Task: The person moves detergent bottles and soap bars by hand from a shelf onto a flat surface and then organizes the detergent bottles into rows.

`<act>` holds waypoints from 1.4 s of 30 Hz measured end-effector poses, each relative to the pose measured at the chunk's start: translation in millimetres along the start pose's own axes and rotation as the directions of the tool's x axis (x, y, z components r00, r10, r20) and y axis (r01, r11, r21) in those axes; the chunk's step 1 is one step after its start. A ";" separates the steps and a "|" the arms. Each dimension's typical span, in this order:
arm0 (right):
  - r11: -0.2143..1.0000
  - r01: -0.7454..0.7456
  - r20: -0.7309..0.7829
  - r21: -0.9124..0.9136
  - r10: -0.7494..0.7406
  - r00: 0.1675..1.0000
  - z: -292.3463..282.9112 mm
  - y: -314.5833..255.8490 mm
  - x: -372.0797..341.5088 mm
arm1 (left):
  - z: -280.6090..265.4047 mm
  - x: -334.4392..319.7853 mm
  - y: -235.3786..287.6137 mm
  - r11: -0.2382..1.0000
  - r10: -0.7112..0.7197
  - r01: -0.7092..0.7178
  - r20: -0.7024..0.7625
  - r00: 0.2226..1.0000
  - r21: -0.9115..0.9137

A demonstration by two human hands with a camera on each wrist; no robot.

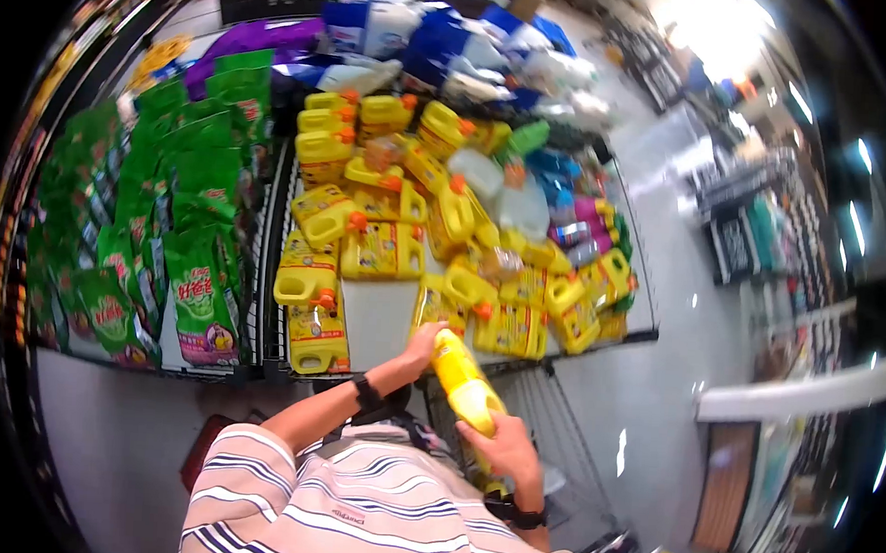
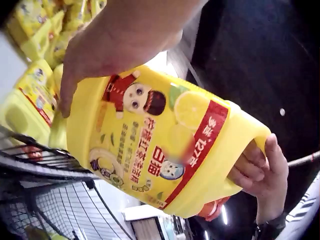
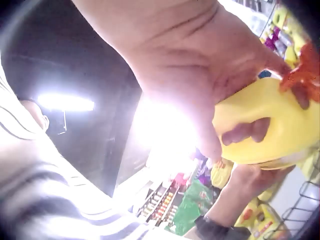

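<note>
Between both hands is a yellow detergent jug (image 1: 460, 378), tilted just off the display's front edge. Its label, with lemon slices and a cartoon figure, faces the left wrist view, where the jug (image 2: 135, 145) fills the middle. The right hand (image 1: 506, 446) grips the handle, fingers (image 2: 248, 167) passing through its opening. An orange cap (image 3: 305, 72) shows beside that hand in the right wrist view. At the other end, the left hand (image 1: 421, 347) holds the jug's base; part of its fingers is hidden behind the jug.
Several similar yellow jugs (image 1: 382, 250) stand and lie on the display in front. A bare white surface patch (image 1: 376, 308) lies among them. Green bags (image 1: 200, 284) fill the left display, and blue-and-white packs (image 1: 440, 46) the back. A wire cart (image 1: 556, 423) stands below the front edge.
</note>
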State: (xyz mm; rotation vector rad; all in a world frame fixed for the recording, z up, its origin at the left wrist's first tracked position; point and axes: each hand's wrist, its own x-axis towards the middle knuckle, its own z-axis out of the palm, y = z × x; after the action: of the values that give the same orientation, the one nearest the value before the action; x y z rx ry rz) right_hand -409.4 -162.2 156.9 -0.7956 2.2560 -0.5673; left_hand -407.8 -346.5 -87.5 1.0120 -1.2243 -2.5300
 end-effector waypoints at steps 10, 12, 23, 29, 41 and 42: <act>0.918 -0.361 -0.222 0.164 0.391 0.893 8.3 119.5 -73.5 | 143.8 -50.0 -79.8 0.695 -0.559 0.161 0.386 0.734 0.701; 0.900 -0.390 -0.214 0.196 0.428 0.878 36.3 160.0 -67.6 | 148.4 -49.5 -124.0 0.675 -0.577 0.131 0.409 0.707 0.727; 0.802 -0.502 -0.025 0.323 0.538 0.843 100.4 264.9 -46.6 | 150.5 -35.1 -221.4 0.487 -0.816 0.286 0.313 0.486 0.825; 0.804 -0.496 0.112 0.328 0.488 0.865 97.5 269.4 -6.3 | 140.6 -30.2 -215.3 0.344 -0.612 0.064 0.172 0.772 0.937; 0.923 -0.233 0.141 0.306 0.198 0.970 212.9 359.0 111.7 | 118.4 3.0 -162.1 0.390 -0.704 0.183 0.164 0.691 0.903; 0.961 -0.124 0.155 0.246 0.087 0.984 218.0 365.3 124.3 | 82.0 29.8 -214.4 0.316 -0.682 -0.315 0.445 0.581 0.895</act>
State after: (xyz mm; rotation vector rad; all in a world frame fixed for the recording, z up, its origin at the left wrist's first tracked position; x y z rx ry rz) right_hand -466.9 -20.4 -259.0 -0.5643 2.0294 -0.7094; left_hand -451.0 -166.1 -225.9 -0.1786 -3.3469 -2.2462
